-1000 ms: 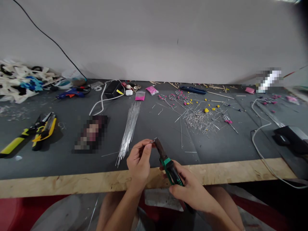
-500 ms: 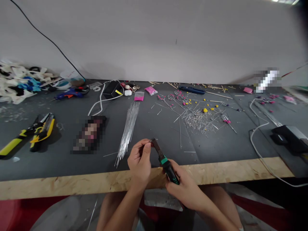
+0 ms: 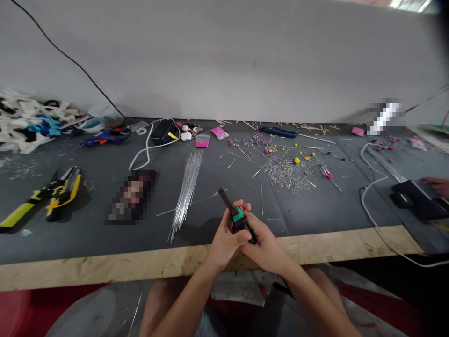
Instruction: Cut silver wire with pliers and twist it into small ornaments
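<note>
Both my hands are closed around a pair of pliers (image 3: 228, 202) with dark jaws and green-and-black handles. My left hand (image 3: 225, 243) wraps the handles from the left, its thumb across them. From the right, my right hand (image 3: 264, 241) grips the same handles. The jaws point up and to the left, over the table. A thin metal wire (image 3: 191, 204) runs leftward from the jaw tips, with a small bent end there. It passes across a bundle of straight wires (image 3: 187, 187) on the table.
Cut wire pieces (image 3: 289, 177) and wire shapes with pink bits (image 3: 257, 140) lie further back. Yellow-handled cutters (image 3: 26, 203), a glue gun (image 3: 101, 138) and a pixelated dark object (image 3: 131, 194) are at left. Another person's hand (image 3: 437, 185) is by a black device (image 3: 419, 199).
My left hand has left the wire and moved right onto the pliers' handles. The wire now hangs from the jaws. Another person's hand has appeared at the right edge.
</note>
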`<state>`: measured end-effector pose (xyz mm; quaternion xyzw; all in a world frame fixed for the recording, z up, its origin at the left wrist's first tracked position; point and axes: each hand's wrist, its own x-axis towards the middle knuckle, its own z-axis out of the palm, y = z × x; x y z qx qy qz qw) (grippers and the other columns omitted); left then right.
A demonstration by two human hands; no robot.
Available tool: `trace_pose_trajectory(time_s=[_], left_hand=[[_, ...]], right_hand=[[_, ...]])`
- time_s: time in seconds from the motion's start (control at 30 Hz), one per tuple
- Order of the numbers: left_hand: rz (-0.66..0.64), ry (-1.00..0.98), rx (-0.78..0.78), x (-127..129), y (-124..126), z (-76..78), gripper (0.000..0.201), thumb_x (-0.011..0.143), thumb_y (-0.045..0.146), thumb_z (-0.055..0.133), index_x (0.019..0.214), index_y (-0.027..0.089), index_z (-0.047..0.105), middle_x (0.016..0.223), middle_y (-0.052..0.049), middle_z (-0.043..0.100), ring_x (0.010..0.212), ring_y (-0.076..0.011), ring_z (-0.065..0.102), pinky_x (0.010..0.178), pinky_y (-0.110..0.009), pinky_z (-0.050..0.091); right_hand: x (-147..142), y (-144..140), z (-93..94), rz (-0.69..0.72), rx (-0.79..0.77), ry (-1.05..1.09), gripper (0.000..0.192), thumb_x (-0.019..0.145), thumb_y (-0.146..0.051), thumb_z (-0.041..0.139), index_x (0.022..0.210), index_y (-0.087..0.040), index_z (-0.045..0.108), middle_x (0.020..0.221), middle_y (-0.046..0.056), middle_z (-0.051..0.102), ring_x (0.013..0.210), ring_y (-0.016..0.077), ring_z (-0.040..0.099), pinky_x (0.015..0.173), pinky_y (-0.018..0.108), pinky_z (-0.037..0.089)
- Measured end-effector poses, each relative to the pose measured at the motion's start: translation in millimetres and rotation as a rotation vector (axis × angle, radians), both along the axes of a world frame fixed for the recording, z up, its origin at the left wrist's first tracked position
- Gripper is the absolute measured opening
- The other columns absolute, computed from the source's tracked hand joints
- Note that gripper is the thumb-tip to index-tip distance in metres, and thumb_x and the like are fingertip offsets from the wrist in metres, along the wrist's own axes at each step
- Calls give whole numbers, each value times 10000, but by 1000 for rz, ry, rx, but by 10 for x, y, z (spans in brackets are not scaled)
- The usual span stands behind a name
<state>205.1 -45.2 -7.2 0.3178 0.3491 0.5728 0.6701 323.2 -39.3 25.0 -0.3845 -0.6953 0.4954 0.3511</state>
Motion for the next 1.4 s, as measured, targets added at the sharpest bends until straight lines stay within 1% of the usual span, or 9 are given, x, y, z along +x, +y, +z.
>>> trace_pose_trajectory(time_s=[0.07,0.17,0.37,0.47,0.63,0.83,1.0,1.2,1.4], left_hand=[[53,95,4,-9,4,16,534,578,279,806,1047,196,566,1215,-103,583,1135,-265,536,928,-348,453],[125,213,10,-16,19,32,361,671,210,717,1003,178,578,1220,-108,580,1125,-252,543,932,-347,450],[147,336,45,19,43,3,354,669,167,680,1005,187,572,1234,-93,584,1198,-248,488,1034,-387,351],[145,313,82,40,62,-18,331,675,148,669,981,196,553,1256,-88,574,1219,-235,471,1053,-382,319],[85,118,38,79,112,-36,347,678,161,671,966,214,485,1279,-85,563,1210,-228,491,1036,-387,331],[102,117,39,143,122,10,324,680,130,638,906,218,421,1171,-92,635,1184,-213,508,960,-358,370],[148,102,14,238,92,76,340,631,113,635,861,223,411,924,-20,679,871,-172,633,757,-302,455],[229,86,-19,328,90,109,348,593,77,623,849,221,436,723,57,568,809,-141,616,812,-316,459],[254,136,-8,345,138,119,298,593,73,607,791,209,430,666,69,521,737,-123,599,759,-286,463]], right_hand=[[-7,31,-20,28,49,-5,338,647,-1,480,918,-192,548,1070,39,541,1095,197,481,962,325,367],[-28,8,-33,-14,-16,-38,373,662,-16,489,986,-201,508,1038,35,560,1021,183,526,923,332,408],[-49,-115,-27,-190,-154,-73,499,697,-40,489,1163,-213,443,1141,47,558,1022,176,543,904,328,423],[-38,-94,-44,-155,-217,-126,473,703,-44,476,1146,-209,493,1037,36,615,917,176,585,821,311,458],[-25,10,-66,-86,-186,-128,443,685,-34,482,1090,-197,555,976,22,638,892,177,586,798,291,458],[34,27,-58,-19,-219,-110,484,711,-53,508,1175,-190,519,1016,34,642,879,171,591,779,298,474],[52,2,-159,-37,-143,-49,515,703,-24,485,1196,-170,509,1104,72,632,960,191,594,842,334,475],[32,18,-254,-72,-43,-71,632,667,-14,514,1275,-184,475,1181,88,614,1050,231,575,906,372,455],[26,37,-344,-152,-48,-93,501,669,-42,533,1159,-145,565,1059,85,662,925,223,610,823,346,487]])
